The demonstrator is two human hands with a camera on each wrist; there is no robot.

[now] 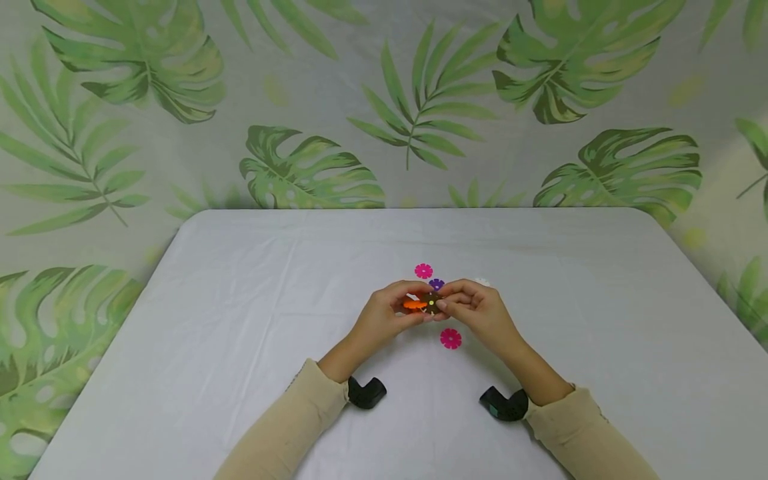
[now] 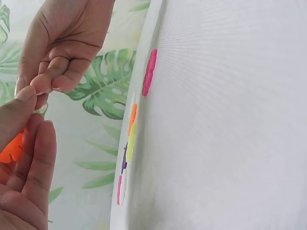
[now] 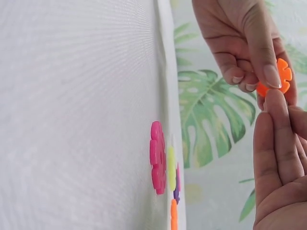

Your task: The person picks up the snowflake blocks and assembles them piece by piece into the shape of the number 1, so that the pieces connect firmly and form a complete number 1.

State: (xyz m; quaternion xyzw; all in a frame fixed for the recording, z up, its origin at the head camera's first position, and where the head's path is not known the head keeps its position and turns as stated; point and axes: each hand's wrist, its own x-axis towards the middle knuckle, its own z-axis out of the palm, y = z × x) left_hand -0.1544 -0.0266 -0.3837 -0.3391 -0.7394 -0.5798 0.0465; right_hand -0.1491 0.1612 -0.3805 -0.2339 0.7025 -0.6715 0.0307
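Both hands meet above the white table in the head view. My left hand (image 1: 379, 312) pinches an orange flower-shaped disc (image 1: 413, 305) with notched edges. Beside it, a dark brown flower-shaped disc (image 1: 430, 308) is pinched by the thumb and fingers of my right hand (image 1: 480, 312). The two discs overlap in this view, and the fingertips of both hands come together around them. From the right wrist, the orange disc (image 3: 286, 76) shows under the left thumb. The brown disc is hidden behind fingers in both wrist views.
On the white table (image 1: 270, 267) lie a pink disc (image 1: 451, 339) nearer me, another pink disc (image 1: 423, 271) farther off, a purple disc (image 1: 436, 284) and a whitish disc (image 1: 482, 282). A lime disc (image 2: 132, 143) and another orange disc (image 2: 133, 117) show from the left wrist.
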